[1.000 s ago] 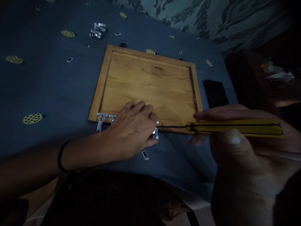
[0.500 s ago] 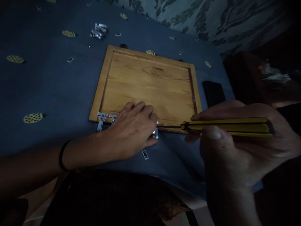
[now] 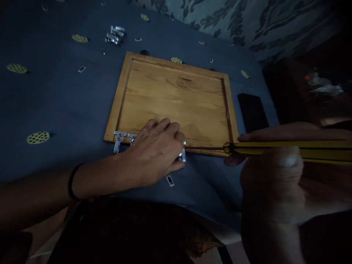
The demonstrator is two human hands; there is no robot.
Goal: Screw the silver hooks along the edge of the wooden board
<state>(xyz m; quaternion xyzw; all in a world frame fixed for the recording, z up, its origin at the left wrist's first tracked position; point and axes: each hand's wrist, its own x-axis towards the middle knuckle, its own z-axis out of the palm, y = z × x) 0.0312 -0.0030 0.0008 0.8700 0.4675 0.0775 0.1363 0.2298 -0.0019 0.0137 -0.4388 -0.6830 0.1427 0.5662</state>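
A wooden panel (image 3: 176,99) with a raised frame lies flat on a blue cloth. My left hand (image 3: 155,152) is curled over a metal hinge bracket (image 3: 183,154) at the panel's near edge, fingers closed on it. A second metal bracket (image 3: 118,139) sits screwed at the near left corner. My right hand (image 3: 277,183) grips a yellow and black screwdriver (image 3: 286,150) held level, its thin shaft reaching left along the panel's near edge to the bracket under my left hand.
The blue cloth (image 3: 55,102) has yellow dotted ovals printed on it. Several loose metal brackets (image 3: 114,35) lie at the far left. A dark phone-like slab (image 3: 252,112) rests right of the panel. Patterned fabric hangs behind. The cloth's near edge drops off below my hands.
My right hand with the screwdriver slid a little left, then back to the right, turning on the handle. My left hand stayed on the bracket.
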